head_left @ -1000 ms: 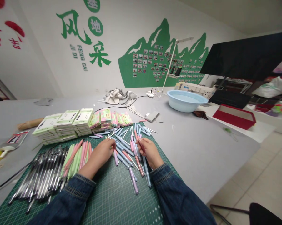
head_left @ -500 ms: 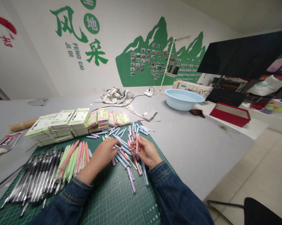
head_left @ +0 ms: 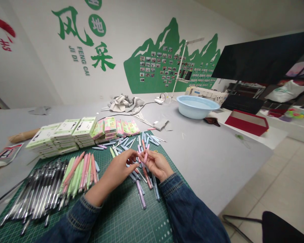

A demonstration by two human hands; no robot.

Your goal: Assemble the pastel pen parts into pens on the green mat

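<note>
My right hand [head_left: 159, 164] pinches a short pink pen part [head_left: 146, 154] between thumb and fingers, above the loose pile. Close beside it, my left hand [head_left: 121, 165] has its fingers bent and its thumb apart from them, with nothing visible in its grasp. Beneath both hands, loose blue, pink and white pen parts lie scattered over the green cutting mat [head_left: 111, 216]. A purple pen [head_left: 141, 195] points toward me from the pile. Left of my left hand are a row of pink and green pens [head_left: 78, 172] and many clear pens with black grips [head_left: 40, 189].
White-green boxes [head_left: 85, 130] and smaller pink-green boxes [head_left: 110, 125] are stacked behind the mat. Farther back lie crumpled cloth [head_left: 123, 103] and a blue basin [head_left: 198, 107]. A red box [head_left: 246, 122] stands right, with a black chair [head_left: 280, 227] near the table edge.
My left hand has moved right and up from the pile, close to my right hand. My right hand still holds the pink pen part, now slightly farther left and tilted.
</note>
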